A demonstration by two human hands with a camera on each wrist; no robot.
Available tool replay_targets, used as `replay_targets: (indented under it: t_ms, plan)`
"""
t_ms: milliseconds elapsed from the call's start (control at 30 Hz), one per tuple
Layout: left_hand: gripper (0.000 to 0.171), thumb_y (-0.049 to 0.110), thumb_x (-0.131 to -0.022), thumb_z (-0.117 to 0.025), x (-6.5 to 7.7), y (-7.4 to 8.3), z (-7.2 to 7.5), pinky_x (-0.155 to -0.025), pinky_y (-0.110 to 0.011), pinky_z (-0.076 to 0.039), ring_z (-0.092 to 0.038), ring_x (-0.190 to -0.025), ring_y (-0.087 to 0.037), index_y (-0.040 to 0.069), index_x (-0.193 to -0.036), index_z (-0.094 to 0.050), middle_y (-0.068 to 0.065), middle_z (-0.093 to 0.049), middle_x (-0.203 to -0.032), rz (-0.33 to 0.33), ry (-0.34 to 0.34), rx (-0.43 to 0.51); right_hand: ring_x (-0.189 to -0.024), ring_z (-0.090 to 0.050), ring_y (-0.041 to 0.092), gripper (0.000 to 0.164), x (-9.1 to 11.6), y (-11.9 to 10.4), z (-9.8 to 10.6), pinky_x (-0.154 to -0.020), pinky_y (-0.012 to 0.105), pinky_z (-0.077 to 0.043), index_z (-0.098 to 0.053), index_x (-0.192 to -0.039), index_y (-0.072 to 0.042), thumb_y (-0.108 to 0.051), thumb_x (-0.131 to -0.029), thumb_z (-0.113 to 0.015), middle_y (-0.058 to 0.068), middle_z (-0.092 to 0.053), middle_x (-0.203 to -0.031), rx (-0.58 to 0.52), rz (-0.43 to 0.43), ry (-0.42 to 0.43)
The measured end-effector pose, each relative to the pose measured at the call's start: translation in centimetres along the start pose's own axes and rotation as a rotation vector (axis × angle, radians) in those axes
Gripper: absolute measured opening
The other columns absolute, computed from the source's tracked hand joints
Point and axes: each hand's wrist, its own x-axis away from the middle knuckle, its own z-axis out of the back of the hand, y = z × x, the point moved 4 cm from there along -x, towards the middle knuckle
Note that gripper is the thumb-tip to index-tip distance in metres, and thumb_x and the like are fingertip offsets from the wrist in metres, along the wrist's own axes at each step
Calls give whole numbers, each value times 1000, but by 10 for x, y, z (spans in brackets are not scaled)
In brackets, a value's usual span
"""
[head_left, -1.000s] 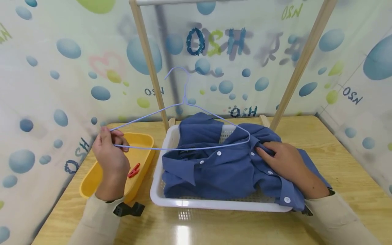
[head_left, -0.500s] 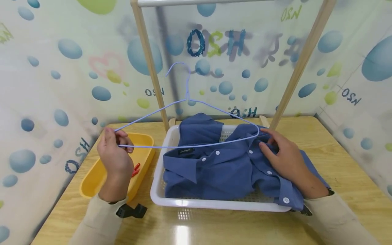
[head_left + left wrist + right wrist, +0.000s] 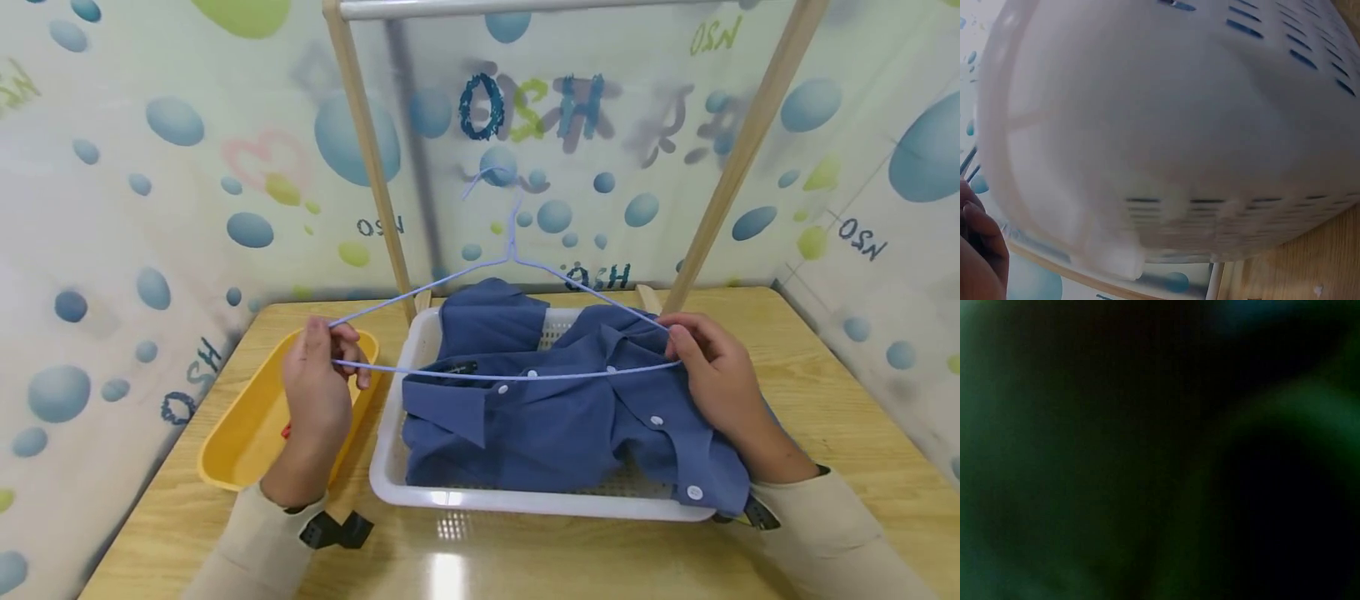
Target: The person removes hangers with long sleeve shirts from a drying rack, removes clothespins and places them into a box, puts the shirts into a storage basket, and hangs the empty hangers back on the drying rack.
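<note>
A thin lilac clothes hanger [image 3: 512, 250] is held up in the head view, its hook pointing upward. My left hand [image 3: 318, 383] grips its left end, and my right hand [image 3: 716, 375] pinches its right end. Behind and below the hanger lies a blue button shirt [image 3: 540, 433], with white buttons and its collar at the left. The shirt is heaped in a white basket [image 3: 525, 500] and hangs over its right front rim. In the left wrist view the basket's wall [image 3: 1116, 112] fills most of the picture. The right wrist view is too dark to read.
Left of the basket stands a yellow tray [image 3: 240, 442] with a red clip [image 3: 286, 430], mostly hidden by my left wrist. A rack with wooden posts [image 3: 367, 150] and a pale top bar [image 3: 525, 8] rises behind the basket on the wooden table [image 3: 847, 400].
My right hand has let go of the shirt and taken the hanger's right end. My left hand has moved right with the hanger.
</note>
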Motion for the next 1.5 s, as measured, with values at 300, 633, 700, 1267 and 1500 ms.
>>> replay_targets:
  t_ms: [300,633,700,1267,1500]
  plan:
    - [40,34,-109,-35,11,-9,-10,-44,-22,-43,-45,-44,-15,8,-87,-57,-1,-48,-61,50,-172,-173,-65,-51,7,15,3,-1,0,-59,20,-40,-71,-98,-3,-15,-99,-62,-8,-59,-72,49,-23,-99]
    - [54,37,-111,-26,1,-11,-11,-50,-25,-49,-53,-48,-17,1,-91,-60,0,-53,-64,80,-244,-357,-41,-47,11,9,2,2,5,-41,24,-39,-64,-94,1,-3,-99,-58,-1,-48,-53,-83,12,-129]
    - [58,38,-110,-22,-9,-9,-13,-52,-27,-51,-56,-50,-18,-2,-93,-60,0,-55,-65,95,-274,-428,-40,-47,11,9,0,2,9,-40,24,-40,-63,-94,3,-3,-99,-58,-1,-48,-53,-92,9,-107]
    - [40,33,-106,-49,-75,-53,-68,-104,-52,-46,-55,-125,-38,7,-136,-56,-21,-57,-137,77,-1003,-1310,-37,-47,10,18,-11,15,30,-41,23,-39,-60,-96,1,-15,-103,-54,-4,-46,-48,-121,-111,129]
    - [69,38,-102,-56,-72,-73,-77,-115,-53,-36,-42,-142,-41,12,-158,-26,-24,-31,-159,125,-1097,-1519,-38,-47,9,19,-11,22,29,-42,22,-39,-60,-97,0,-17,-103,-55,-5,-46,-47,-102,-141,131]
